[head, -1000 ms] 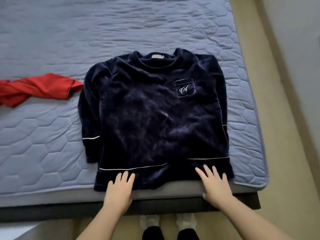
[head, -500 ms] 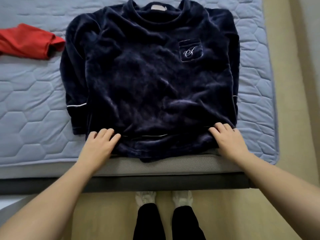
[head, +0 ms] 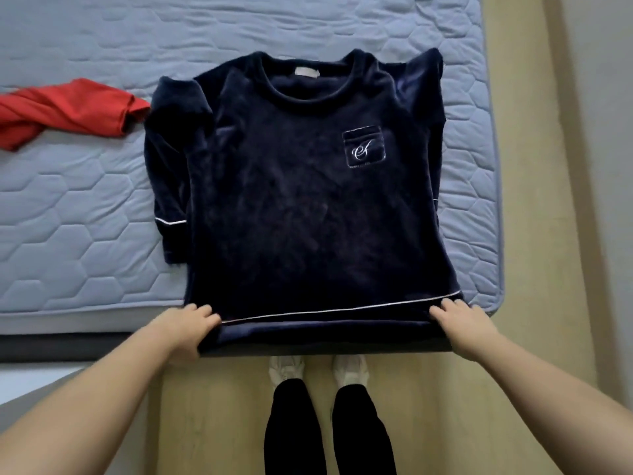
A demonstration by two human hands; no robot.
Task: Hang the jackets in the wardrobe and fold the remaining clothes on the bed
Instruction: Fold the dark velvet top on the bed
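Counts:
- bed (head: 85,217): 1
- garments on it: 2, i.e. 1 navy top (head: 308,207) and 1 red garment (head: 68,109)
- hands: 2, left hand (head: 183,329) and right hand (head: 462,325)
- on the navy top: 1 chest pocket (head: 363,147) with 1 monogram, 1 neck label (head: 307,72), 2 sleeves
- white piping lines visible: 3, i.e. 1 hem line (head: 342,309), 1 cuff line (head: 170,222) on the picture-left sleeve, 1 short bit (head: 435,200) at the other sleeve's edge
- white shoes: 2, left shoe (head: 286,368) and right shoe (head: 349,368)
- legs in black: 2
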